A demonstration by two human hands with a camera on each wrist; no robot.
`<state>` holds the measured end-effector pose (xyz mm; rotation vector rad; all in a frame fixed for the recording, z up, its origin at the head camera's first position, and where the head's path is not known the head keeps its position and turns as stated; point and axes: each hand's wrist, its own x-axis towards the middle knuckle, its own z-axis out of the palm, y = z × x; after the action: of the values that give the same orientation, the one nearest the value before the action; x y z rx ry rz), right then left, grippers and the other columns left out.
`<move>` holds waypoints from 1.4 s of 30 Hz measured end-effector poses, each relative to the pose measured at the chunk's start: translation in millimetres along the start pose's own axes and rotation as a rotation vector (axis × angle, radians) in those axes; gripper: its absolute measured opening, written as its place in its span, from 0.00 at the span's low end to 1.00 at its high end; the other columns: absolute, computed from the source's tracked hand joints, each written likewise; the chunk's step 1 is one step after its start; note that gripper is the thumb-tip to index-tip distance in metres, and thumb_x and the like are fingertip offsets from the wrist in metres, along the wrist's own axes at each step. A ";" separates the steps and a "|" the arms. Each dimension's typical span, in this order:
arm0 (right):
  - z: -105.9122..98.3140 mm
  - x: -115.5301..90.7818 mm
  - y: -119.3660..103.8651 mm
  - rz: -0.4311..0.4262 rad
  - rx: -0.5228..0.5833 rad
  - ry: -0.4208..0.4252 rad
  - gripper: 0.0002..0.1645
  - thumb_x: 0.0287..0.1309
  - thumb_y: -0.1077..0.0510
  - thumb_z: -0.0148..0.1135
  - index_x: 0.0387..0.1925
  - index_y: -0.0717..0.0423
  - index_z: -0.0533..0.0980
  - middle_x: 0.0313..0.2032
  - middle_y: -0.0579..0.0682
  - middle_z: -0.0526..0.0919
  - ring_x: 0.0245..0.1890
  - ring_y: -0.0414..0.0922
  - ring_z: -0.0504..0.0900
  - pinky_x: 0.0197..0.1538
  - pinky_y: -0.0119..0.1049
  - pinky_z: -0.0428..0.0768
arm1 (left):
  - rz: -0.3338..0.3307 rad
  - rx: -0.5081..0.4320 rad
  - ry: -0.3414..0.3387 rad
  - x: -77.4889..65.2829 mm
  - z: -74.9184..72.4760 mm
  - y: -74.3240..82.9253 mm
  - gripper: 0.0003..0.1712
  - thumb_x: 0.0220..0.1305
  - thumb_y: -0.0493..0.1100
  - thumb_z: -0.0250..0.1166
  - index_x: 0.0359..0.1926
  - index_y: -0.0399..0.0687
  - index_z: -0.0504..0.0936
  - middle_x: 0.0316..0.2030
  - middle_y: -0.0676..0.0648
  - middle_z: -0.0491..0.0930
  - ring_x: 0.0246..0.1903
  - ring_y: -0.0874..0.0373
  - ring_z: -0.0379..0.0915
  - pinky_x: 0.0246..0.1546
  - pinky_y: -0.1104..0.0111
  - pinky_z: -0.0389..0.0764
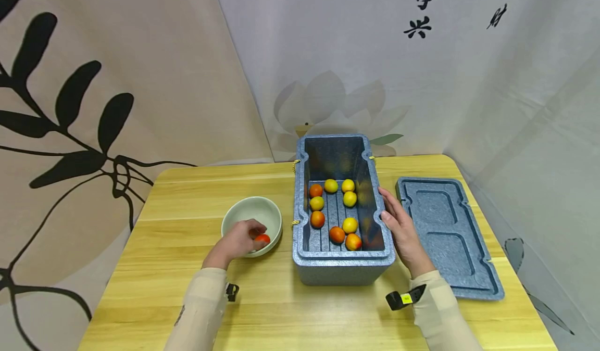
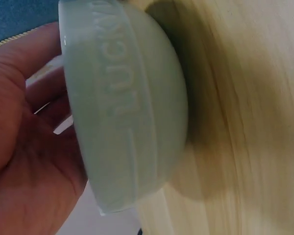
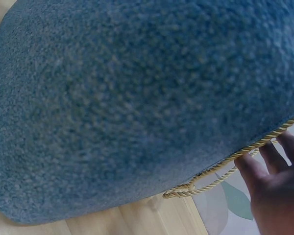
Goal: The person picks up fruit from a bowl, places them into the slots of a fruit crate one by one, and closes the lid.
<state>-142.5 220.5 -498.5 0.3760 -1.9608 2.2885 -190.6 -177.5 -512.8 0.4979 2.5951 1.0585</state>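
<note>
My left hand (image 1: 239, 240) reaches down into a pale green bowl (image 1: 260, 209), its thumb and fingers around a small orange-red fruit (image 1: 264, 238). In the left wrist view the bowl's outer wall (image 2: 122, 107), with raised lettering, hides the fingertips. The right hand (image 1: 405, 231) rests against the right rim of a speckled grey-blue foam box (image 1: 337, 275), its fingers fairly straight. Several yellow fruits (image 1: 349, 199) and orange-red fruits (image 1: 317, 219) lie spread over the box's ribbed floor. Seen from the right wrist, the fingers (image 3: 250, 169) are at the box's gold rope (image 3: 225, 164).
A grey-blue foam lid (image 1: 436, 260) with recessed panels lies right of the box. All of this stands on a light wooden table (image 1: 187, 195). Behind it hangs a printed cloth (image 1: 187, 80). The bowl stands a little left of the box.
</note>
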 end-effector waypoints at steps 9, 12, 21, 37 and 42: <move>0.3 -0.3 -1.0 0.023 -0.015 0.011 0.29 0.74 0.63 0.43 0.74 0.55 0.58 0.69 0.50 0.62 0.64 0.45 0.65 0.58 0.30 0.73 | -0.046 0.075 0.008 3.1 4.2 -5.0 0.14 0.53 0.30 0.72 0.42 0.32 0.82 0.35 0.43 0.82 0.38 0.49 0.79 0.45 0.57 0.80; 0.5 -0.3 -0.5 0.021 -0.013 0.014 0.29 0.74 0.64 0.43 0.74 0.55 0.58 0.69 0.50 0.63 0.64 0.45 0.65 0.58 0.31 0.73 | -0.050 0.070 0.017 3.2 4.6 -5.1 0.14 0.53 0.31 0.72 0.42 0.32 0.82 0.36 0.43 0.83 0.39 0.48 0.79 0.46 0.56 0.79; 0.9 -0.7 -0.5 0.011 -0.006 0.005 0.29 0.74 0.64 0.43 0.74 0.56 0.58 0.68 0.49 0.64 0.63 0.45 0.66 0.57 0.31 0.74 | -0.072 0.053 0.047 1.7 7.7 -5.8 0.16 0.53 0.32 0.73 0.44 0.33 0.82 0.38 0.43 0.82 0.40 0.49 0.78 0.46 0.58 0.79; 0.3 0.2 0.3 0.008 -0.021 0.015 0.29 0.74 0.64 0.43 0.74 0.55 0.58 0.69 0.51 0.63 0.63 0.45 0.67 0.57 0.31 0.74 | 0.009 -0.103 0.205 -2.6 10.0 -9.5 0.18 0.54 0.32 0.74 0.46 0.32 0.83 0.42 0.43 0.81 0.42 0.47 0.78 0.48 0.56 0.80; 0.4 0.1 0.6 -0.004 -0.019 0.009 0.29 0.74 0.64 0.43 0.73 0.57 0.58 0.68 0.51 0.63 0.63 0.45 0.67 0.58 0.31 0.74 | 0.029 -0.079 0.274 -5.0 9.4 -10.3 0.19 0.53 0.32 0.74 0.48 0.35 0.82 0.45 0.43 0.80 0.44 0.47 0.76 0.48 0.54 0.79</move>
<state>-142.7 220.0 -499.0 0.3669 -1.9740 2.2640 -184.6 -180.8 -526.0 0.3974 2.7713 1.3163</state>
